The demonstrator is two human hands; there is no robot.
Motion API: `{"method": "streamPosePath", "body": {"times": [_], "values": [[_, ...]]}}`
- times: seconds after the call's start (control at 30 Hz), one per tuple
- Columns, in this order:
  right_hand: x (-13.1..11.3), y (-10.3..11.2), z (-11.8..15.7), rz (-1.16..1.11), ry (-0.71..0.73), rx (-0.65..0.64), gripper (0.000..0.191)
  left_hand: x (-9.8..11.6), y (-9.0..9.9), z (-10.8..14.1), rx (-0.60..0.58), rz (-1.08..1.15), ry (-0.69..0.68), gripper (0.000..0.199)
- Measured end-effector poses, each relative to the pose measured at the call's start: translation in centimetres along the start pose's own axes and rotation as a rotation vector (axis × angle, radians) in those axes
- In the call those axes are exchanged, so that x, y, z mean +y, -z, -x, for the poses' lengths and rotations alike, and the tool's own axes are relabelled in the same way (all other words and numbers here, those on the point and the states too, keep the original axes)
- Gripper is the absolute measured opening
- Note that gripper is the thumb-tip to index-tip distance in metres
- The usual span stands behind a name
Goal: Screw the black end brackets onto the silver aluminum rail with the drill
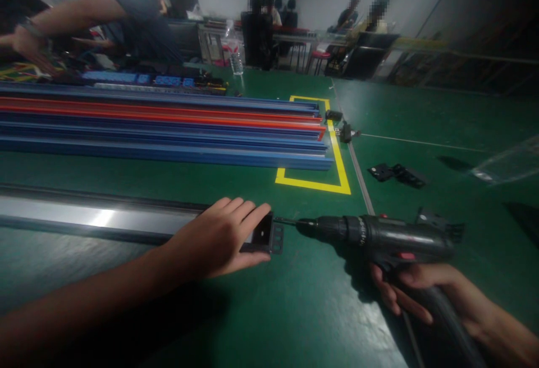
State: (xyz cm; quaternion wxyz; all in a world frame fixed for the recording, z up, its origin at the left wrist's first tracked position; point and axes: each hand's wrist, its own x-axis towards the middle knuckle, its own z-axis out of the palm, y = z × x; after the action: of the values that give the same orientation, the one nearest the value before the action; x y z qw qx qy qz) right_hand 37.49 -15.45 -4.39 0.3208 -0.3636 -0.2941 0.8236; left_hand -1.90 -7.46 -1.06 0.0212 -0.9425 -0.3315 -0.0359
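Note:
My left hand (223, 236) is wrapped over the right end of a long metal profile (105, 215), thumb on the near side and fingers on the far side. A black end piece (277, 238) with small openings sits at that end. In my right hand (421, 289) is a black cordless drill (400, 239), held by its handle and lying level. Its thin bit points left and reaches the end piece near the far corner; whether the tip touches a screw is too small to tell.
Blue profiles (168, 152) and red profiles (168, 109) lie behind, their ends inside a yellow tape outline (314, 186). Black brackets (396, 174) rest at right. A bottle (236, 54) stands farther back. A person's arm (76, 15) reaches in at upper left.

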Motion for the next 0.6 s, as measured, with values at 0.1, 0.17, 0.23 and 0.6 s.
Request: {"method": "streamPosePath", "body": {"times": [0.1,0.17,0.23,0.6], "values": [[0.02,0.02,-0.01,0.001,-0.001,0.004,0.034,-0.02,0.02,-0.03,-0.001,-0.013,-0.004,0.075],[0.03,0.04,-0.04,0.001,-0.005,0.006,0.033,-0.05,-0.03,-0.06,-0.002,-0.028,-0.009,0.075],[0.0,0.06,-0.04,-0.001,-0.009,0.005,0.034,-0.1,-0.11,-0.09,-0.003,-0.039,-0.011,0.075],[-0.45,0.03,0.11,-0.039,-0.051,-0.009,0.033,-0.24,0.04,-0.11,-0.047,-0.032,0.003,0.076]]}}
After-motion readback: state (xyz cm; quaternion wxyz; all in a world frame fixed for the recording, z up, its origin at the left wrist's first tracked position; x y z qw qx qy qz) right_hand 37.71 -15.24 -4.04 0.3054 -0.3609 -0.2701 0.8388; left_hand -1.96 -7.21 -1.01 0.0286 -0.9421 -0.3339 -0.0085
